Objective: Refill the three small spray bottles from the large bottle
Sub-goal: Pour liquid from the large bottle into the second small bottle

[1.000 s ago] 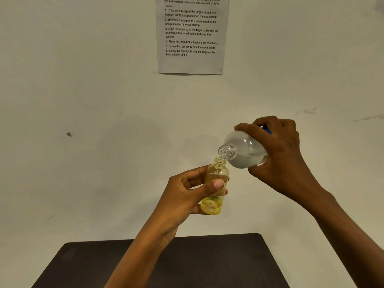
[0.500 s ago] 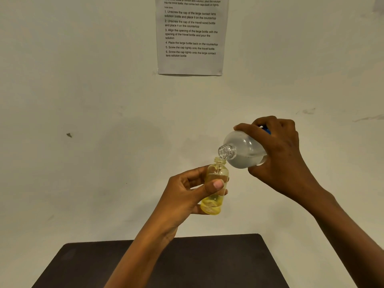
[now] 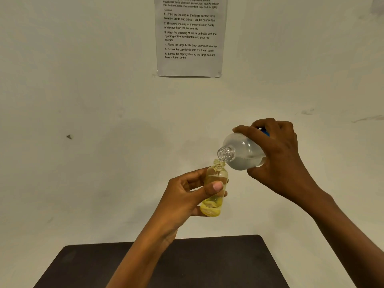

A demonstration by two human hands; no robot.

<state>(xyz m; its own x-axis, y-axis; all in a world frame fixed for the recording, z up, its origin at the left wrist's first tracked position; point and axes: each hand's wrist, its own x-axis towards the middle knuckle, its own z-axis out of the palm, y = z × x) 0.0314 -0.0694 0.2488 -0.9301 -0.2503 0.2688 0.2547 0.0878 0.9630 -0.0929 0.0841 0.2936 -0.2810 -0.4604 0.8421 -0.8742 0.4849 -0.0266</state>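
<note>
Mid-frame: left hand grips small spray bottle upright; right hand holds large bottle tilted, mouth just above neck. Tip slowly, keep mouths aligned.

Dim, warm light; soft shadows — slight wide-angle edge distortion.

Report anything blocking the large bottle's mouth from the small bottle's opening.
Nothing visible. The large bottle is uncapped, its mouth above the open neck of the small bottle; the left hand grips lower down.
</note>
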